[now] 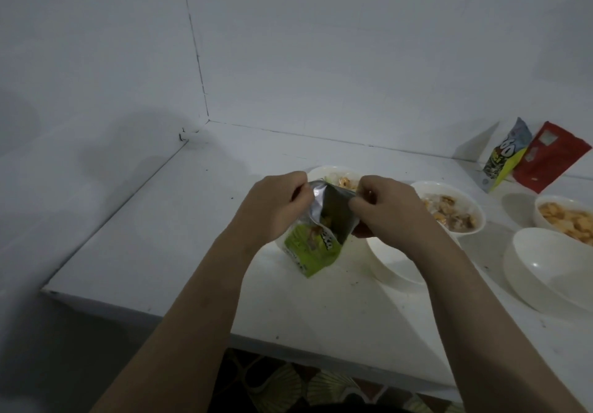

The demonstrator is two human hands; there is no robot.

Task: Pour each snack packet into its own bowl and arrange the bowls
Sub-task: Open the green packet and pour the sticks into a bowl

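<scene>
Green snack packet [316, 239] pinched open by both hands above white table [179, 239].

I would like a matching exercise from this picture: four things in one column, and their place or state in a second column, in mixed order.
Things:
1. green packet
2. red packet
3. bowl under the right forearm
4. bowl at the right edge

Place or state:
A. leans on the back wall
B. empty
C. holds orange snacks
D. pinched open by left hand and right hand

Pairs: 1-D, 2-A, 3-B, 4-C
</scene>
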